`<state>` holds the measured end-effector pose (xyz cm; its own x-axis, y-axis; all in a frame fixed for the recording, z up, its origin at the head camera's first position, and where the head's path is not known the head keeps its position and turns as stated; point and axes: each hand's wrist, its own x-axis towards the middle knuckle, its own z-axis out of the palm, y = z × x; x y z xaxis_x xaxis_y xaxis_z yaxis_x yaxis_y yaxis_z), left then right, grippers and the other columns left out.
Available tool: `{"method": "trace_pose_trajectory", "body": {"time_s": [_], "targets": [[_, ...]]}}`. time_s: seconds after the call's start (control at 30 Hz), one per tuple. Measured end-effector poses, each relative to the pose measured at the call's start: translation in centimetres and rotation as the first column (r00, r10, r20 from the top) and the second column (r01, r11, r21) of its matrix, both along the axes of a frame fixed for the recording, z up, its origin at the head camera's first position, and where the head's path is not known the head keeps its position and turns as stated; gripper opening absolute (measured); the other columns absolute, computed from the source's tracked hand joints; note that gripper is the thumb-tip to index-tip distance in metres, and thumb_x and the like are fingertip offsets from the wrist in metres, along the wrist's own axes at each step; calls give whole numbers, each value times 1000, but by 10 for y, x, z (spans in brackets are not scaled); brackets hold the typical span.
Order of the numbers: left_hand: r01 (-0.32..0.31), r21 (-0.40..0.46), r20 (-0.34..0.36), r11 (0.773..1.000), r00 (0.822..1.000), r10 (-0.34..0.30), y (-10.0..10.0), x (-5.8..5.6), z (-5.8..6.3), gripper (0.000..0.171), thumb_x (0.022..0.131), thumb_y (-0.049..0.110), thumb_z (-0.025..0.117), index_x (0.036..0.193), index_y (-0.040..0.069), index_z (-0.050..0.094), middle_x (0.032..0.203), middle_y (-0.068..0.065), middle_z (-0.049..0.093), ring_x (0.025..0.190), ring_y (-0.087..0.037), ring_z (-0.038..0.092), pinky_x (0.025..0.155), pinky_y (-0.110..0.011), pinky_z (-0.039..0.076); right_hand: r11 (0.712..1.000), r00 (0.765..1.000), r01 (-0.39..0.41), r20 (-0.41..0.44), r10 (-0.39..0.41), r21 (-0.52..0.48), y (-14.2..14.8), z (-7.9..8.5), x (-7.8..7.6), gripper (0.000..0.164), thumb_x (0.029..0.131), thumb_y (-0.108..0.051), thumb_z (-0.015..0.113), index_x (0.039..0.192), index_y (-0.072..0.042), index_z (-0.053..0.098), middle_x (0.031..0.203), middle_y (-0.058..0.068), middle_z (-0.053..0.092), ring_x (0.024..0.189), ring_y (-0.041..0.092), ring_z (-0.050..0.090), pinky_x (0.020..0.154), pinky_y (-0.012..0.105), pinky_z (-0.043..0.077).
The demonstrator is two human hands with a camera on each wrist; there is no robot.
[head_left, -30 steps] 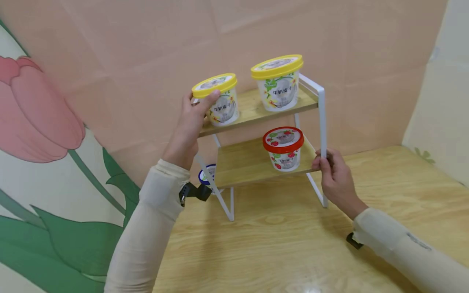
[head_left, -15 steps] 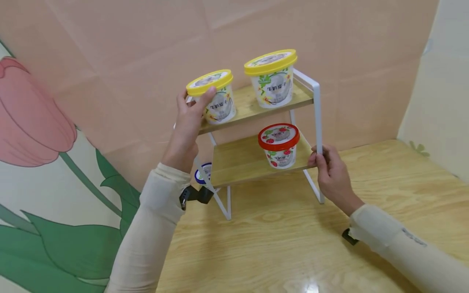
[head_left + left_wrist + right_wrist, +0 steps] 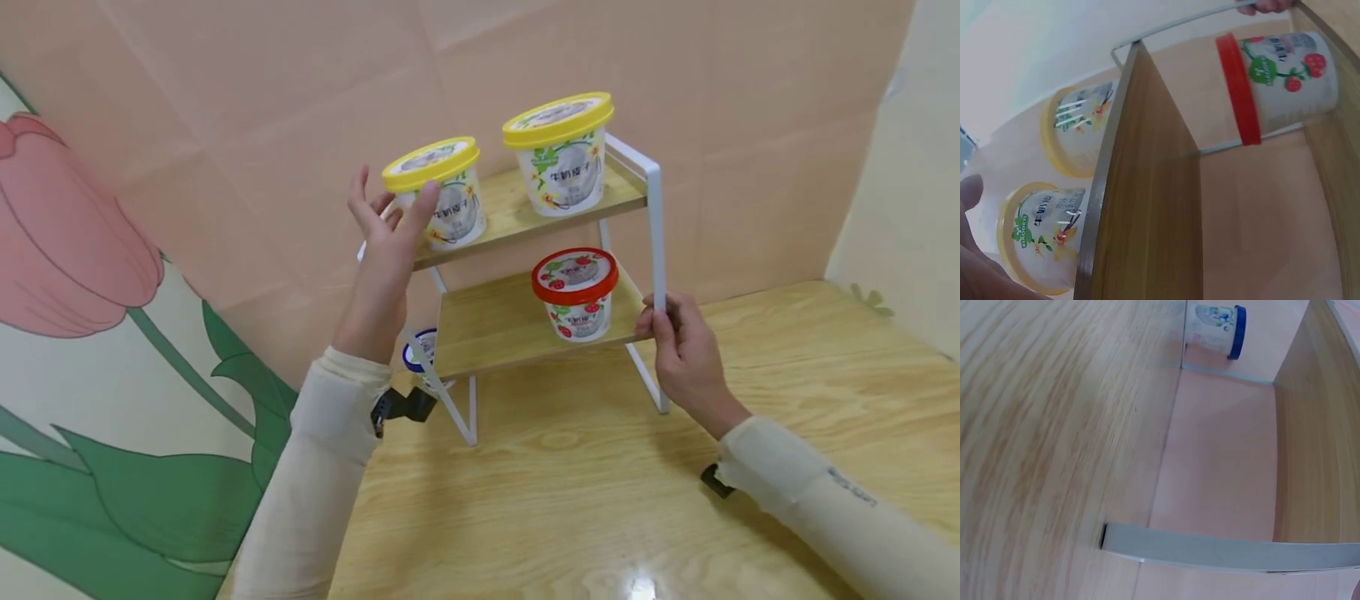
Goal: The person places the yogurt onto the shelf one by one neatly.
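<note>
On the upper board of a two-tier shelf rack (image 3: pixel 657 242) stand two paper tubs with yellow lids. My left hand (image 3: pixel 378 267) is beside the left yellow-lidded tub (image 3: pixel 459 212), its fingers spread. In the left wrist view a gap shows between the thumb (image 3: pixel 970 192) and that tub. The right yellow-lidded tub (image 3: pixel 576 179) stands apart. Below, a red-lidded tub (image 3: pixel 581 321) with strawberry print sits on the lower board (image 3: pixel 487 325). My right hand (image 3: pixel 690 358) grips the rack's white right post at the lower board.
Behind the rack's left leg stands a blue-lidded tub (image 3: pixel 420 354), partly hidden; the right wrist view shows this blue-lidded tub (image 3: pixel 1213 330) beyond the frame. A wooden table (image 3: pixel 525 500) lies underneath. A pink backdrop (image 3: pixel 300 100) rises close behind.
The fingers of my left hand have loosened and spread away from the left yellow-lidded tub, which stays on the upper board. My right hand keeps its grip on the post.
</note>
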<state>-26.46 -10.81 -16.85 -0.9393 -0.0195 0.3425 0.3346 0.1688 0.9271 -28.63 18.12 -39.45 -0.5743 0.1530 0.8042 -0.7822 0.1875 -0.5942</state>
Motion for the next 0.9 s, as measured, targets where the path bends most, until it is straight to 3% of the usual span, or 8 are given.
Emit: {"method": "trace_pose_trajectory", "body": {"time_s": [0.1,0.2,0.33,0.5,0.6,0.67,0.77,0.9], "targets": [[51,66,-114,997,993,-43,-8,8,-13,81,94,46,61,153,38,5,158,2,15,150,-15,23,124,-42,23,1000,1000,-1,7,1,8,-1,0,0,18,102,7,41,115,16,49,91,-10,58,85,-2,61,76,9,55],[125,181,-209,975,974,-86,-18,16,-25,67,98,34,57,149,30,14,153,-3,21,143,-21,38,122,-40,30,1000,1000,8,5,-8,16,0,0,-1,19,102,7,41,116,16,50,92,-10,58,85,-2,61,77,9,55],[216,326,-280,920,952,-124,-37,21,-39,47,100,21,50,140,21,25,141,-11,37,123,-31,59,108,-38,48,1000,1000,23,11,-23,10,1,0,-1,19,102,6,41,116,16,50,92,-11,58,85,-3,60,76,8,54],[303,450,-382,840,916,-125,-61,15,-64,32,101,10,46,131,15,35,129,-15,52,101,-31,70,87,-37,60,1000,999,31,9,-31,5,-1,-3,-1,18,101,8,41,115,16,50,92,-11,58,85,-3,60,77,7,54],[289,506,-378,812,921,-93,-77,8,-82,29,101,9,48,129,11,40,117,-14,58,91,-28,71,81,-36,62,1000,1000,20,4,-20,14,-2,-4,-1,18,101,9,42,115,16,51,93,-10,58,86,-3,60,78,7,53],[213,510,-304,834,951,-57,-86,1,-98,25,102,11,50,126,11,44,109,-11,62,87,-24,71,79,-33,61,1000,1000,12,2,-12,22,-2,-3,-2,19,101,9,43,115,16,51,93,-10,58,86,-3,60,78,7,53],[59,442,-117,895,993,-8,-98,-16,-126,21,102,13,53,122,10,48,102,-4,65,87,-18,71,79,-30,60,1000,1000,17,-4,-16,22,0,-2,-2,18,101,8,42,115,16,51,92,-11,58,86,-4,60,78,7,53],[-128,248,110,960,989,104,-112,-35,-162,21,101,11,55,121,6,51,98,3,65,88,-12,69,80,-27,59,1000,1000,22,-9,-22,22,1,-1,-3,17,101,7,42,114,16,51,90,-12,58,84,-4,60,76,8,54]]}}
